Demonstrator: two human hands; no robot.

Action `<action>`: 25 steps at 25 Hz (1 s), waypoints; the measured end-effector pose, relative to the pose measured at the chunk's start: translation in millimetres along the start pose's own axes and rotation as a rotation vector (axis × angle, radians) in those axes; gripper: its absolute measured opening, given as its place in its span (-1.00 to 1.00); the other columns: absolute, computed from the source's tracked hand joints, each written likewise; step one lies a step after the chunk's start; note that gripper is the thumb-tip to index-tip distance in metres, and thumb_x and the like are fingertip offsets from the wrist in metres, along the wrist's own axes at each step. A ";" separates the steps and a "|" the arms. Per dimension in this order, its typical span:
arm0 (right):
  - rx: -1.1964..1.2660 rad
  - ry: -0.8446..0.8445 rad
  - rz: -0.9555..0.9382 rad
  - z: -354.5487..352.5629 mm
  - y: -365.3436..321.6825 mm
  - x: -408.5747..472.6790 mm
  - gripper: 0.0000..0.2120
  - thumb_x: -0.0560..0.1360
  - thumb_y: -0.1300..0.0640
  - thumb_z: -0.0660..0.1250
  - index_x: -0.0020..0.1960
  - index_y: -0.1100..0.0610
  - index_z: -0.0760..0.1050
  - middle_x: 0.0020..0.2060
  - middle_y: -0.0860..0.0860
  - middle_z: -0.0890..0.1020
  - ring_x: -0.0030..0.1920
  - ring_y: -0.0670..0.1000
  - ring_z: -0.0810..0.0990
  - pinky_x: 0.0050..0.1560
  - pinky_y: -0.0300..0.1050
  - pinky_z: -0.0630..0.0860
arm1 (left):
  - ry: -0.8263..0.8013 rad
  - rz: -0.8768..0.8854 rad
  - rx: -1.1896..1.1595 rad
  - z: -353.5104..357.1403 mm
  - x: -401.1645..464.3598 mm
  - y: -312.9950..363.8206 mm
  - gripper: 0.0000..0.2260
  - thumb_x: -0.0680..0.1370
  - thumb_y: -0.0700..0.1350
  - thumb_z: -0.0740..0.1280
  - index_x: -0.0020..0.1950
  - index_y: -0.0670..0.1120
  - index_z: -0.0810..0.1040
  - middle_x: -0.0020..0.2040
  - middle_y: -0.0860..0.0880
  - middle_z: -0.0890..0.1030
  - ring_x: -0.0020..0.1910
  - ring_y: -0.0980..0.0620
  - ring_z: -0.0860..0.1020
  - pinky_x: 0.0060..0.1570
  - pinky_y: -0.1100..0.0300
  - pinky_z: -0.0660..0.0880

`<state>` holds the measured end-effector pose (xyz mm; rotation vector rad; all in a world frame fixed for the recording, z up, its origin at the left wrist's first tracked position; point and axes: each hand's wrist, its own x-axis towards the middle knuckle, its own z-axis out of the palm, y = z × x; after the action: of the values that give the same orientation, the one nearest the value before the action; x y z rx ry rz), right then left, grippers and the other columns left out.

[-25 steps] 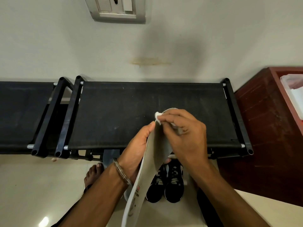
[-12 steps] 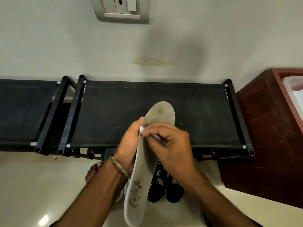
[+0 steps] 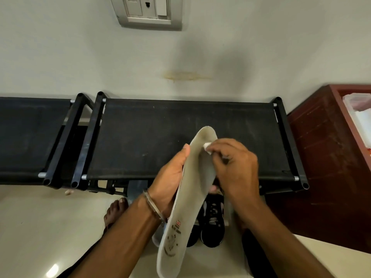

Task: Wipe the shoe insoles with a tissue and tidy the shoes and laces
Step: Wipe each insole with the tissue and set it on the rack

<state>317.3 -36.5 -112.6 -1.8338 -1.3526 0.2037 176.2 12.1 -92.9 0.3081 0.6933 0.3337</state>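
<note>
- Above the shoes [image 3: 208, 225], left hand [image 3: 170, 183] grips the insole [image 3: 192, 187]; right hand [image 3: 234, 163] pinches tissue [image 3: 207, 146] at its toe.
- Wiping step; next probably a stroke heelward.

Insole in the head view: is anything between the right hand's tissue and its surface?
Nothing visible. The right hand pinches the tissue directly against the insole near its toe end, while the left hand holds the insole from the other side.

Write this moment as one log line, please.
step: wiping insole | left hand: holds insole | right hand: pinches tissue near toe | shoes: on floor
</note>
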 end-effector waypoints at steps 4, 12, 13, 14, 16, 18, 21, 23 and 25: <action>0.099 0.054 0.131 -3.2 1.5 6.7 -0.85 0.46 0.34 0.45 -0.09 0.12 0.71 -0.10 -0.10 0.68 -0.12 -0.14 0.65 -0.16 -0.11 0.65 | 0.026 0.007 0.079 -3.5 1.5 -0.3 -0.46 0.62 0.23 0.06 0.34 -0.13 0.52 0.22 -0.21 0.60 0.04 -0.13 0.63 0.05 -0.08 0.57; 0.554 -0.544 0.094 5.8 -48.9 -28.8 -0.87 0.44 0.34 0.47 -0.08 0.15 0.72 -0.11 -0.08 0.71 -0.04 -0.09 0.68 0.03 -0.18 0.61 | 0.122 0.082 -0.132 -33.8 7.6 27.1 -0.41 0.58 0.28 0.08 0.40 -0.10 0.47 0.35 -0.21 0.52 0.32 -0.20 0.50 0.20 -0.12 0.48; 0.638 -0.672 0.129 0.6 -52.5 -30.8 -0.90 0.45 0.33 0.47 -0.07 0.19 0.71 -0.10 -0.04 0.72 -0.04 -0.04 0.69 0.04 -0.12 0.62 | 0.123 0.102 -0.144 -35.1 8.1 28.5 -0.41 0.59 0.29 0.06 0.43 -0.06 0.44 0.37 -0.17 0.50 0.34 -0.18 0.48 0.21 -0.12 0.47; 0.710 -0.793 0.169 -5.4 -57.3 -32.8 -0.91 0.45 0.34 0.47 -0.06 0.22 0.70 -0.10 0.01 0.72 -0.03 -0.01 0.69 0.05 -0.08 0.62 | 0.126 0.120 -0.151 -35.5 8.6 28.0 -0.42 0.59 0.30 0.04 0.44 -0.04 0.43 0.38 -0.14 0.50 0.35 -0.17 0.48 0.23 -0.11 0.46; 0.783 -0.874 0.276 -17.1 -60.1 -33.6 -0.88 0.46 0.36 0.45 -0.02 0.23 0.68 -0.09 0.03 0.72 -0.02 0.00 0.69 0.05 -0.09 0.61 | 0.128 0.139 -0.175 -32.2 11.8 23.7 -0.40 0.59 0.32 0.03 0.44 -0.04 0.44 0.38 -0.12 0.51 0.37 -0.17 0.46 0.31 -0.13 0.40; 0.785 -0.756 0.424 -29.2 -51.7 -27.3 -0.84 0.49 0.37 0.40 -0.02 0.16 0.67 -0.08 0.01 0.71 -0.04 -0.04 0.66 -0.02 -0.18 0.59 | 0.140 0.143 -0.194 -29.2 14.3 18.7 -0.37 0.57 0.35 0.04 0.43 -0.05 0.44 0.37 -0.15 0.51 0.38 -0.19 0.45 0.33 -0.16 0.38; 0.676 -0.596 0.584 -45.4 -25.9 -22.7 -0.79 0.50 0.38 0.31 -0.02 0.14 0.65 -0.07 -0.01 0.70 -0.08 -0.06 0.64 -0.11 -0.20 0.55 | 0.173 0.154 -0.123 -29.1 12.9 13.3 -0.43 0.59 0.26 0.09 0.34 -0.13 0.54 0.35 -0.23 0.51 0.29 -0.23 0.50 0.30 -0.17 0.38; 0.626 -0.618 0.642 -53.8 -13.6 -29.8 -0.74 0.49 0.39 0.28 -0.01 0.11 0.66 -0.13 -0.02 0.70 -0.13 -0.08 0.63 -0.14 -0.22 0.54 | 0.241 0.135 -0.056 -26.2 9.7 6.1 -0.45 0.60 0.20 0.08 0.20 -0.18 0.63 0.28 -0.28 0.55 0.13 -0.25 0.56 0.20 -0.11 0.43; 0.636 -0.689 0.649 -59.6 -7.6 -41.9 -0.69 0.49 0.39 0.27 0.04 0.10 0.68 -0.08 -0.03 0.72 -0.08 -0.07 0.65 -0.07 -0.22 0.55 | 0.321 0.128 -0.036 -22.6 8.8 -7.4 -0.47 0.61 0.18 0.06 0.25 -0.19 0.58 0.25 -0.27 0.57 0.08 -0.24 0.56 0.12 -0.09 0.46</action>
<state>328.4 -102.5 -82.6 -1.6142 -0.8724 1.5294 169.0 12.6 -117.2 0.2678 0.9840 0.5236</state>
